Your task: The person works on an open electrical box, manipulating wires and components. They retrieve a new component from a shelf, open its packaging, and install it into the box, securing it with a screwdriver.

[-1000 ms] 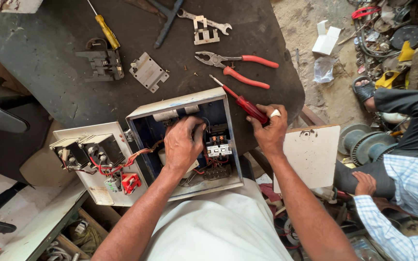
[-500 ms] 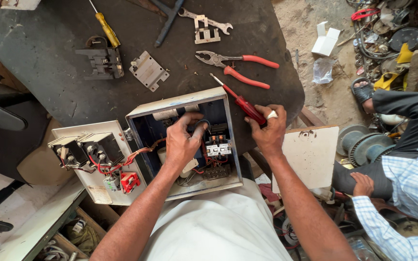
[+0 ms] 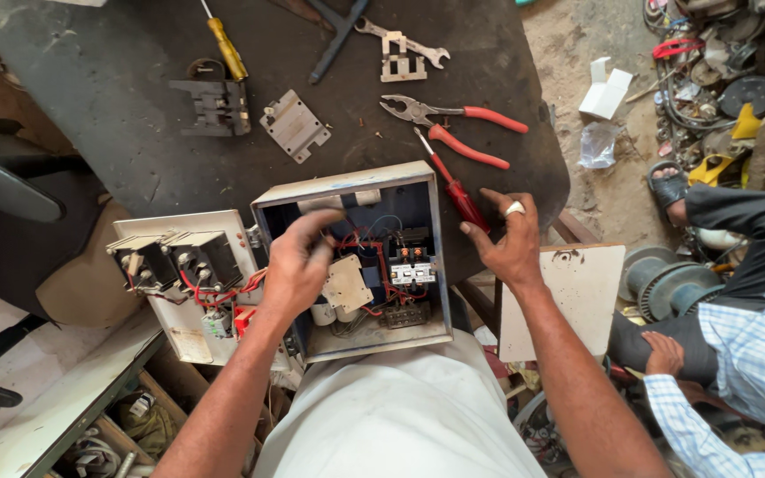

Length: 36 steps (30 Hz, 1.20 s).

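On the dark table (image 3: 90,80), open grey switch box (image 3: 351,186) with red wiring, left hand (image 3: 298,265) loosely curled inside, empty.

Two screwdrivers (image 3: 226,49) (image 3: 452,184), one pair of pliers (image 3: 453,128), one wrench (image 3: 400,40).

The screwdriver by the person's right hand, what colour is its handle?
Red, on the screwdriver beside the right hand, seen clearly in the head view.
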### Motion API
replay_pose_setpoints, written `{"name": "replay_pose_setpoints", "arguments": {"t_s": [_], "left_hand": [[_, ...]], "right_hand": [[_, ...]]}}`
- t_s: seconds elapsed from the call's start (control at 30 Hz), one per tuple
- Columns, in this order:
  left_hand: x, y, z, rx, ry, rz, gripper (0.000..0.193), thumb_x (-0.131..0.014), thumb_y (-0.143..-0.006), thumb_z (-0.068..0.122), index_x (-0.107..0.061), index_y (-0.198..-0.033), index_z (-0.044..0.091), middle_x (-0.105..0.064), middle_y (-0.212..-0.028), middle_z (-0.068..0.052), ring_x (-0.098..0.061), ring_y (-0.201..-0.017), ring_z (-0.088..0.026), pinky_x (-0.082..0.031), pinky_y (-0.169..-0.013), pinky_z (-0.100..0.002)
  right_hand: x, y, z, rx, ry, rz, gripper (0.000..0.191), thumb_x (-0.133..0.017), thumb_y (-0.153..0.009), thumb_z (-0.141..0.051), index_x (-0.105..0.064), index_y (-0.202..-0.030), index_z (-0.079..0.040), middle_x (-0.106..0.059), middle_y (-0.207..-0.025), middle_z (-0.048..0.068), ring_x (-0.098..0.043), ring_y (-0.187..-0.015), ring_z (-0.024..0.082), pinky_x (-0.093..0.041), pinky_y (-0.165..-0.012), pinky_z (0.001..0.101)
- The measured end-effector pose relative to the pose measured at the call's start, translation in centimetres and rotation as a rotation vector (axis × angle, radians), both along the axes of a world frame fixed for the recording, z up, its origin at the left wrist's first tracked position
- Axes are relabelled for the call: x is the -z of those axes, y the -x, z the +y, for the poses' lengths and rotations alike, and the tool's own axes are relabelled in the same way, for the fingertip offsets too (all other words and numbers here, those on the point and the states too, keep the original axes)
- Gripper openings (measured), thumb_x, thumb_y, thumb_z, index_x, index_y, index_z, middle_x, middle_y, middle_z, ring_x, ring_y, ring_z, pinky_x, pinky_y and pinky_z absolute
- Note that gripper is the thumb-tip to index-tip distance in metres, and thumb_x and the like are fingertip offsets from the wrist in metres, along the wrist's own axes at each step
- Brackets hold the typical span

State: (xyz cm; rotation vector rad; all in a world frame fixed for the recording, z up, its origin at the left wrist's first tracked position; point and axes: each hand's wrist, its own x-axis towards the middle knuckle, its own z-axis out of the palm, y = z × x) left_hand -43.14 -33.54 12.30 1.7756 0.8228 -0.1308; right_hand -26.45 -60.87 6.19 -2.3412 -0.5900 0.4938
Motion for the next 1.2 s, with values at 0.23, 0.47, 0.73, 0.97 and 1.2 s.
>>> {"name": "replay_pose_setpoints", "arguments": {"t_s": [0.23, 0.47, 0.73, 0.97, 1.2], "left_hand": [[-0.1, -2.4, -0.8, 0.185, -0.263, -0.045, 0.020, -0.070, -0.088, 0.006, -0.076, -0.106, 0.008, -0.075, -0.097, -0.015, -0.074, -0.089, -0.032, -0.056, -0.080, -0.038], [1.9, -2.3, -2.2, 0.083, -0.151, -0.156, 0.023, -0.064, -0.090, 0.001, -0.076, -0.109, 0.004, -0.079, -0.102, -0.015, -0.078, -0.088, -0.023, -0.059, -0.078, -0.032], [2.5, -1.8, -1.3, 0.068, -0.066, -0.054, 0.016, -0.072, -0.091, 0.007, -0.076, -0.107, 0.006, -0.079, -0.089, -0.011, -0.074, -0.074, -0.019, -0.056, -0.065, -0.033], [0.8, 0.0, -1.9, 0.032, -0.168, -0.133, 0.024, -0.069, -0.092, 0.006, -0.070, -0.116, 0.003, -0.075, -0.101, -0.017, -0.074, -0.086, -0.029, -0.057, -0.074, -0.038], [-2.2, 3.2, -3.2, 0.304, -0.327, 0.507, 0.049, -0.073, -0.092, 0.023, -0.054, -0.131, -0.001, -0.068, -0.105, -0.025, -0.069, -0.095, -0.042, -0.055, -0.083, -0.052]], "right_hand": [[0.5, 0.0, 0.2, 0.015, -0.040, -0.014, 0.053, -0.089, -0.079, -0.019, -0.069, -0.126, -0.004, -0.056, -0.108, 0.012, -0.060, -0.095, 0.025, -0.054, -0.084, 0.0372], [1.2, 0.1, -0.3, 0.017, -0.024, -0.057, 0.050, -0.090, -0.078, -0.018, -0.071, -0.122, -0.006, -0.057, -0.107, 0.012, -0.060, -0.095, 0.027, -0.053, -0.085, 0.0379], [0.5, 0.1, -0.1, 0.013, -0.039, -0.036, 0.053, -0.090, -0.075, -0.017, -0.069, -0.123, -0.005, -0.058, -0.107, 0.014, -0.060, -0.097, 0.028, -0.052, -0.086, 0.0391], [-3.0, 1.3, 1.0, 0.038, -0.077, -0.062, 0.044, -0.086, -0.082, -0.012, -0.070, -0.122, -0.005, -0.060, -0.109, 0.013, -0.062, -0.097, 0.027, -0.052, -0.085, 0.0385], [-5.7, 2.5, 2.1, 0.038, -0.126, -0.021, 0.036, -0.083, -0.087, -0.012, -0.072, -0.120, -0.006, -0.060, -0.109, 0.012, -0.063, -0.097, 0.025, -0.053, -0.086, 0.0370]]}}
